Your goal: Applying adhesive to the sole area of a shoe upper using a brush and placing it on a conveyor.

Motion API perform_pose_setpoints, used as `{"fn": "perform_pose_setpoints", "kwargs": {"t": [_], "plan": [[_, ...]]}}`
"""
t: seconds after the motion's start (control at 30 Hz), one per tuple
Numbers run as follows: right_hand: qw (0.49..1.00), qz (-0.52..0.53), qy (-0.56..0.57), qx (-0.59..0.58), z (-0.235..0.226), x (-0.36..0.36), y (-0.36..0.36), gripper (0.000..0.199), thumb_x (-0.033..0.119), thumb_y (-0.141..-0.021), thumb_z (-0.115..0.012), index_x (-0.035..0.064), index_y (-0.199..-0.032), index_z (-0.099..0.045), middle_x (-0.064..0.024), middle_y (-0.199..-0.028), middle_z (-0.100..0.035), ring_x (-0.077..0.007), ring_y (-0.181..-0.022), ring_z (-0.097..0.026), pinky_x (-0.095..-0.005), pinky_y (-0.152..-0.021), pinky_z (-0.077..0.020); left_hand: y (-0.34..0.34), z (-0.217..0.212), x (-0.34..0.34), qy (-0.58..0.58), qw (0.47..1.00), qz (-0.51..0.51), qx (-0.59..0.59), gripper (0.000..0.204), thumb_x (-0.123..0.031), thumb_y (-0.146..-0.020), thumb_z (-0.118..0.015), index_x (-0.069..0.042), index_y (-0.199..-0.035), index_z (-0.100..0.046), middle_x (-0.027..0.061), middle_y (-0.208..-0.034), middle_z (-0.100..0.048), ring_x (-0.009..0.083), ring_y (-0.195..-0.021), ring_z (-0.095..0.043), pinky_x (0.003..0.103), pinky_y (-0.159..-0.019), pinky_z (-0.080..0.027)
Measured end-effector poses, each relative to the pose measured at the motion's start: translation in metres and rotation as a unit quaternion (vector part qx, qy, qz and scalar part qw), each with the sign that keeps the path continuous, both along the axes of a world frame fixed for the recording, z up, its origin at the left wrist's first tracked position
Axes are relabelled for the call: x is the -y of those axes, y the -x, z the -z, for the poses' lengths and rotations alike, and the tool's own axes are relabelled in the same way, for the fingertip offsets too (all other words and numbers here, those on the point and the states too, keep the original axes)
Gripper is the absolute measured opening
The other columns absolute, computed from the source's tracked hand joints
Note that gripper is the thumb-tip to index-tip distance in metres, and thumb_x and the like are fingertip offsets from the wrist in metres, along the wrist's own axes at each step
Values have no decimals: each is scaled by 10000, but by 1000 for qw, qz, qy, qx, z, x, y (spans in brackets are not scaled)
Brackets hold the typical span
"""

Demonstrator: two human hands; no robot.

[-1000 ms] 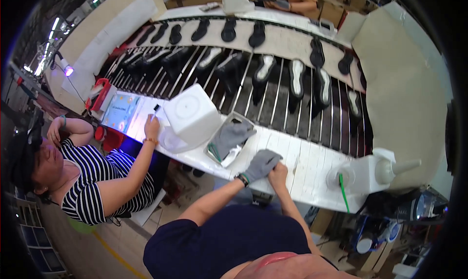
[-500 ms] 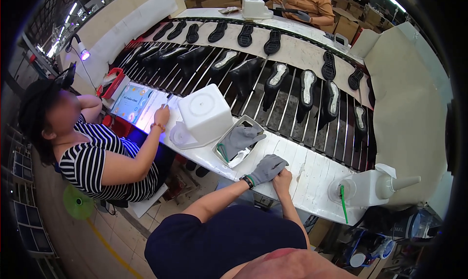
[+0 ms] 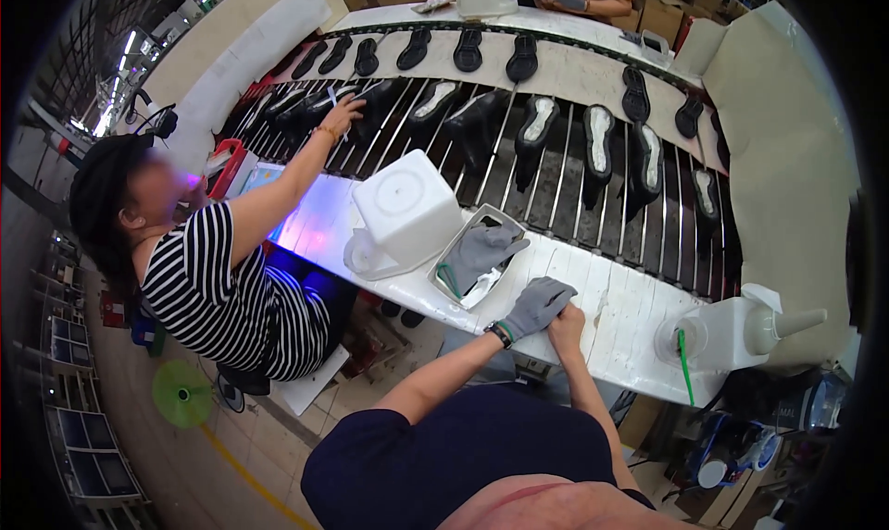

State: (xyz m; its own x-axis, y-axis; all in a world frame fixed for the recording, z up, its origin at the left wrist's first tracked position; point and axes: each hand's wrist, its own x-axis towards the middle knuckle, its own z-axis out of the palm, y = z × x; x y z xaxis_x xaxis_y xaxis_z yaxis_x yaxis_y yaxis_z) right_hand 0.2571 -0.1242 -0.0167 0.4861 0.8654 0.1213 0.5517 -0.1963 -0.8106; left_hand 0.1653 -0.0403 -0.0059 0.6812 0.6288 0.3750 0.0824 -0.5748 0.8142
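Note:
My left hand (image 3: 540, 304) wears a grey glove and lies flat on the white worktable (image 3: 620, 312), fingers spread toward the conveyor. My bare right hand (image 3: 567, 327) is pressed against it from the right, its curled fingers pinching the glove's edge. Just left of my hands a white tray (image 3: 460, 290) holds another grey glove (image 3: 482, 250). Beside the tray stands an upturned white square bucket (image 3: 404, 211).
A rod conveyor (image 3: 574, 174) carries black shoes and soles past the table. A co-worker in a striped shirt (image 3: 218, 285) reaches a hand (image 3: 343, 115) to shoes on it. White squeeze bottles (image 3: 745, 331) and a cup with a green brush (image 3: 683, 352) stand at the right. A second person sits across.
The co-worker's arm has left the table beside the bucket and stretched up onto the conveyor's shoes. My hands have stayed together on the table.

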Motion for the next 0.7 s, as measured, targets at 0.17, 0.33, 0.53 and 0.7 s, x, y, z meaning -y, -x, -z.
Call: {"fn": "perform_pose_setpoints", "kwargs": {"t": [0.17, 0.33, 0.53, 0.7], "plan": [[1000, 6, 1, -10, 4, 1, -1, 168, 175, -781, -661, 9, -794, -639, -188, -708, -635, -362, -651, -637, -419, -570, -468, 0, -2, 1, 17, 1000, 6, 3, 244, -186, -911, -492, -92, -1021, -688, 92, -922, -667, 273, -911, -605, 379, -854, -446], [1000, 15, 13, 14, 6, 0, 0, 180, 181, -783, -662, 5, -771, -624, -191, -692, -627, -366, -640, -632, -419, -564, -468, 1, -5, -1, 30, 999, 14, 12, 243, -225, -897, -517, -66, -993, -673, 101, -929, -667, 278, -906, -601, 391, -860, -439], [1000, 9, -6, 8, 11, 3, 0, 172, 174, -783, -661, 6, -768, -623, -189, -684, -627, -367, -627, -631, -419, -553, -467, 1, 2, 1, 20, 1000, 18, 7, 256, -201, -924, -482, -97, -1028, -692, 84, -922, -667, 264, -906, -602, 381, -863, -435], [1000, 13, -7, 10, 1, 6, 2, 169, 176, -786, -654, 9, -774, -629, -189, -687, -634, -364, -639, -639, -426, -554, -469, -1, 3, 5, 10, 1000, 18, 7, 248, -228, -898, -509, -72, -998, -673, 97, -945, -668, 277, -918, -603, 395, -869, -434]]}}
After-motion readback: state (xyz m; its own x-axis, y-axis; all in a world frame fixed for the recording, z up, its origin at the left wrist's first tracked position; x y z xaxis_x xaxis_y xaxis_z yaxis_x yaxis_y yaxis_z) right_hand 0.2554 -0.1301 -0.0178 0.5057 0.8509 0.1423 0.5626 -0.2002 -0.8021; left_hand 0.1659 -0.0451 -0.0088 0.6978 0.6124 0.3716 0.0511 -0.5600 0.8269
